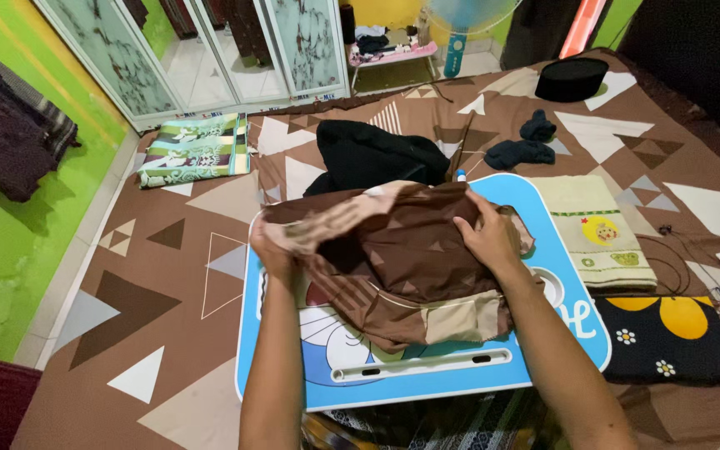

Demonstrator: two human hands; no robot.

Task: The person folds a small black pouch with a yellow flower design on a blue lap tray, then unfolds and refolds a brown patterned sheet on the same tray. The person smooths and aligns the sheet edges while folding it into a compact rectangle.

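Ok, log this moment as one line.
left hand: grips brown cloth | right hand: grips cloth | cloth over blue lap table | on bed

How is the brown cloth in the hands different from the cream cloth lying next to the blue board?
The brown cloth is crumpled and gripped by both hands, left hand and right hand; the cream cloth lies folded flat, untouched. The brown cloth has pale triangles; the cream cloth bears a small yellow cartoon picture. The brown cloth sits on the blue board; the cream cloth rests on the bed beside it. Both are fabric.
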